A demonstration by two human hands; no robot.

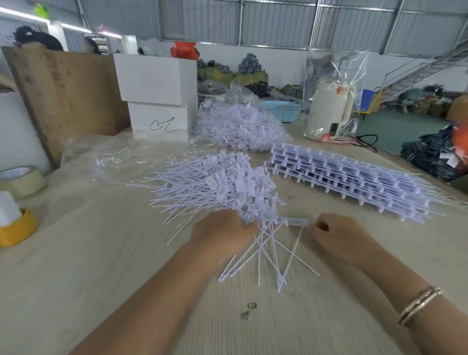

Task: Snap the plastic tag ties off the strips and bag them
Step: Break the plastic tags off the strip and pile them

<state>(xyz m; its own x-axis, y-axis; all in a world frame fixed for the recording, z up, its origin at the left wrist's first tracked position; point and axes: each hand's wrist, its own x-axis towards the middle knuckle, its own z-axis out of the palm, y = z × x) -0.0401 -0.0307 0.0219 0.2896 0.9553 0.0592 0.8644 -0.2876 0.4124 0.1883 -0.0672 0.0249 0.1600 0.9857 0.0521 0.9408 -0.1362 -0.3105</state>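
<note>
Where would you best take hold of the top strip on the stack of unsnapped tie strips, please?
Probably at the near end of the stack of strips, on the stiff rail with the row of tag heads, not the thin tails, which would bend. Come from the right hand side, since the loose pile lies to the stack's left. A thumb-and-finger grip across the rail should lift it flat.
</note>
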